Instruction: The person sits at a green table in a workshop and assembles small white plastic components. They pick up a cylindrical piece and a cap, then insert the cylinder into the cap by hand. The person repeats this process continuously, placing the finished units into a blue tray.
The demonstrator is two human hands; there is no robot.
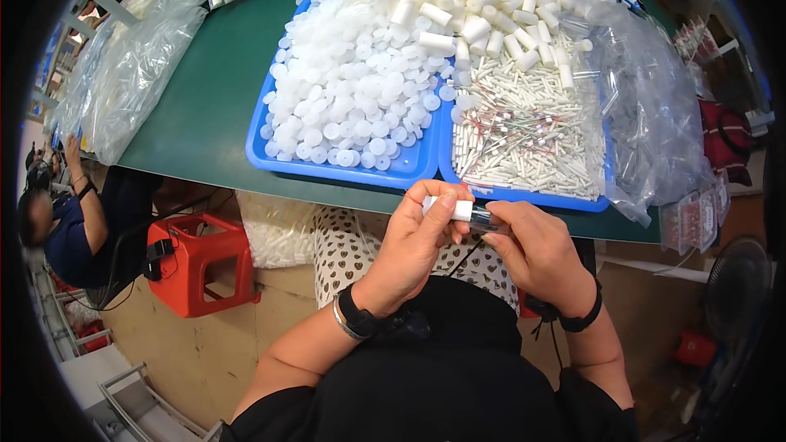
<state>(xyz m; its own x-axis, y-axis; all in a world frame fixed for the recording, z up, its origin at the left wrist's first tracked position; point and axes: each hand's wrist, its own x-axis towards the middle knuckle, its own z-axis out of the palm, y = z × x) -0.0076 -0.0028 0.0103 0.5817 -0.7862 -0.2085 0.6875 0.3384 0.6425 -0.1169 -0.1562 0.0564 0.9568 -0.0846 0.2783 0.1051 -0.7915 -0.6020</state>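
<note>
Just past the table's near edge, both my hands meet at a small white cylinder [463, 210]. My left hand [413, 241] pinches it between thumb and fingers. A clear, dark-looking tube-like piece [481, 217] sits at its right end, and my right hand [540, 255] grips that piece with closed fingertips. My fingers partly cover both parts, so I cannot tell how they join. Beyond my hands, a blue tray [260, 147] holds translucent white discs [352, 90]. Beside it, a second blue tray [565, 200] contains thin white sticks [524, 143], some with red and green wires.
Thick white cylinders [475, 29] spill from a clear bag above the trays on the green table [196, 115]. Plastic bags [647, 115] lie at the right. On the left stands a red stool [201, 266], with another person [82, 221] beyond it. A fan [737, 282] is at right.
</note>
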